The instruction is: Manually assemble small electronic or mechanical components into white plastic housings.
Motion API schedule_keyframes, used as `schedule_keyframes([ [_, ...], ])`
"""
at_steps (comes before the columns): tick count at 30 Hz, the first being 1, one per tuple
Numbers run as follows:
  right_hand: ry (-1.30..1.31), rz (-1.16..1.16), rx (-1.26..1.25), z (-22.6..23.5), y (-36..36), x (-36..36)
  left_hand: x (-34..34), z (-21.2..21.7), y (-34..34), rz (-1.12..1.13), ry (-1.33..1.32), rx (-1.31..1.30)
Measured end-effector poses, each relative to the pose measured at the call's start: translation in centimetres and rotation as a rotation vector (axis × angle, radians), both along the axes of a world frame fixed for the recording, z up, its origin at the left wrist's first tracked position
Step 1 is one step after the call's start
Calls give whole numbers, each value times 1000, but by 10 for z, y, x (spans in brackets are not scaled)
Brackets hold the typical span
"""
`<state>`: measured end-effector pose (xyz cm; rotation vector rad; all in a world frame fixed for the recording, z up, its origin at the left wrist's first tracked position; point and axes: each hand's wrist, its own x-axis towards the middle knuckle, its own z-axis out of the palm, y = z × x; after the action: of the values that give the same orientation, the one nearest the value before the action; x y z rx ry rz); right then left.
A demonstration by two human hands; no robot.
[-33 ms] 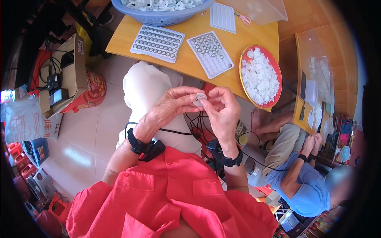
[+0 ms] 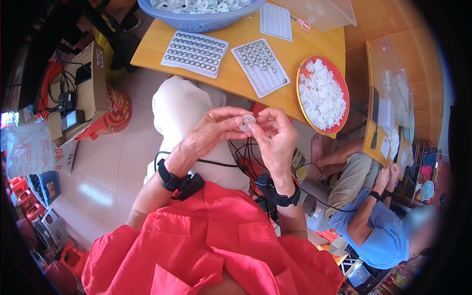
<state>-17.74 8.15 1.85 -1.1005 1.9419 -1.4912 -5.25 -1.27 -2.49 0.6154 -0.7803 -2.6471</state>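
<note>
We pinch a small white disc [image 2: 247, 123] from two sides, our left hand [image 2: 216, 126] gripping its left edge and our right hand [image 2: 279, 139] bent round the other, thumb on its face, just off the near edge of the wooden surface [image 2: 148, 51]. Done well, we judge, this calls for light fingertip pressure, one side steadying while the other works, since a slip could send the piece to the floor [image 2: 140, 118]. Ahead, a blue basket [image 2: 196, 24] brims with whitish parts [image 2: 201, 6]; the first tray [image 2: 189, 68] carries rows of round grey pieces [image 2: 196, 51], the second tray [image 2: 265, 87] is partly filled, and the third tray [image 2: 276, 22] shows bare cells. At right, a red plate [image 2: 343, 83] is heaped with white bits [image 2: 322, 93].
</note>
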Motion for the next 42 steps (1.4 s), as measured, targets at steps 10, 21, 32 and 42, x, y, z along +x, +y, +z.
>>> schedule_keyframes([
  [10, -227, -26, 44, -24, 1, 0, -6, 4, 6, 75, -108, -308],
  [21, -253, 22, 103, -31, -1, -3, -11, -7, 14, 207, -141, -505],
  [32, -362, 19, 103, -34, 0, -3, -12, -8, 15, 224, -168, -504],
  [42, -259, 44, 127, -36, -5, -2, -13, -9, 16, 246, -214, -585],
])
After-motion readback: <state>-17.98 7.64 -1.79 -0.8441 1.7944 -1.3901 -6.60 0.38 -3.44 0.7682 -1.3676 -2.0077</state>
